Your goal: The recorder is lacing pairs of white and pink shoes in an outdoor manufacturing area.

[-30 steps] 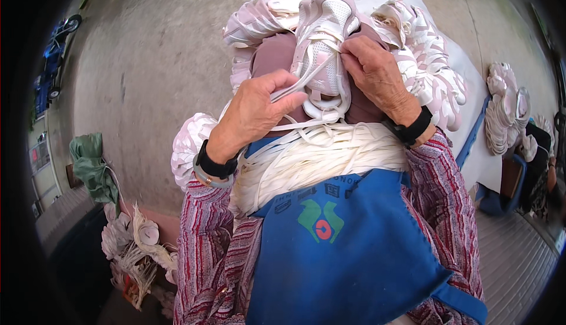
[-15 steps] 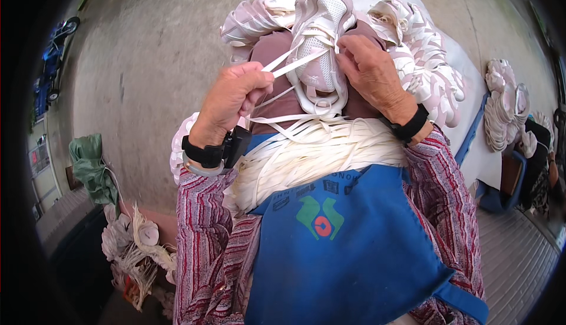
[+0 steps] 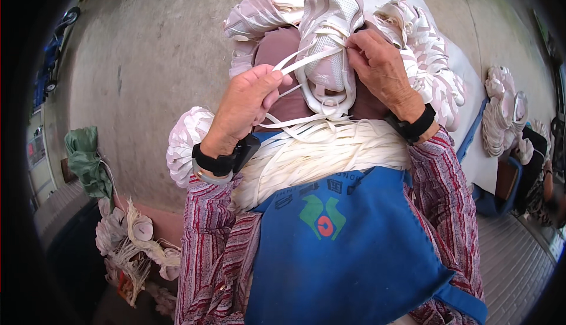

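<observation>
A white and pale pink sneaker [image 3: 326, 76] rests on my lap, its toe pointing away from me and white lacing across its upper. My left hand [image 3: 246, 104] is closed on the white shoelace [image 3: 303, 62], which runs in taut strands to the shoe. At the right eyelet edge, my right hand [image 3: 383, 71] has its fingertips pinched together against the sneaker; what lies between them is hidden. A thick bundle of loose white laces [image 3: 330, 151] lies across my lap, just below the shoe's heel, on my blue apron [image 3: 359, 248].
Rows of similar shoe uppers [image 3: 433, 59] lie to the right on a white sheet [image 3: 466, 80]; more uppers [image 3: 259, 15] are at the far left of my lap. A green bag [image 3: 85, 160] and a lace-strung pile [image 3: 132, 236] stand at the left. Further right, a person [image 3: 533, 171] sits by another stack.
My left hand has shifted slightly right and down, still gripping the lace. The right hand stays at the eyelet edge. The whole view has shifted a little.
</observation>
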`<state>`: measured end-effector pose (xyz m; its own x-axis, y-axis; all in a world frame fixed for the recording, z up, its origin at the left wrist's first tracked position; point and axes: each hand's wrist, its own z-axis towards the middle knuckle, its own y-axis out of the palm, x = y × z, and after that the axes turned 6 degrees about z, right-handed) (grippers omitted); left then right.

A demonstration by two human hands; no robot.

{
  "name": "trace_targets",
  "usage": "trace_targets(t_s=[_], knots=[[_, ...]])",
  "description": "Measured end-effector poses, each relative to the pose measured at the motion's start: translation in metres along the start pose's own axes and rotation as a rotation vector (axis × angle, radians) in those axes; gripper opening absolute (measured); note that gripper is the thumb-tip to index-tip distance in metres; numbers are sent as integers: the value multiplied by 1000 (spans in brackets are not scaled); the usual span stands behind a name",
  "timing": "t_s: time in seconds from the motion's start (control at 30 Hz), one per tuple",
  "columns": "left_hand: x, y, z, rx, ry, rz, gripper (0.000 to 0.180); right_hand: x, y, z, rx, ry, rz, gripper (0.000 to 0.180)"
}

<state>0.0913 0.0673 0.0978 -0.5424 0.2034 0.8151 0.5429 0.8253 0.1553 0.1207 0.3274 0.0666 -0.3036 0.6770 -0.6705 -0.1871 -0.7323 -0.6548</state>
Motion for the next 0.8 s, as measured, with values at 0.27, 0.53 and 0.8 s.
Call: trace_targets(t_s=[0.27,0.53,0.8], knots=[[-7,13,3,74,-1,-44,19,-4,-1,9,-65,-14,-40,9],[13,28,-17,-55,145,146,25,-26,-9,-8,-25,24,-32,7],[-22,63,-16,-149,447,492,24,-64,-7,-12,-262,957,886,29]])
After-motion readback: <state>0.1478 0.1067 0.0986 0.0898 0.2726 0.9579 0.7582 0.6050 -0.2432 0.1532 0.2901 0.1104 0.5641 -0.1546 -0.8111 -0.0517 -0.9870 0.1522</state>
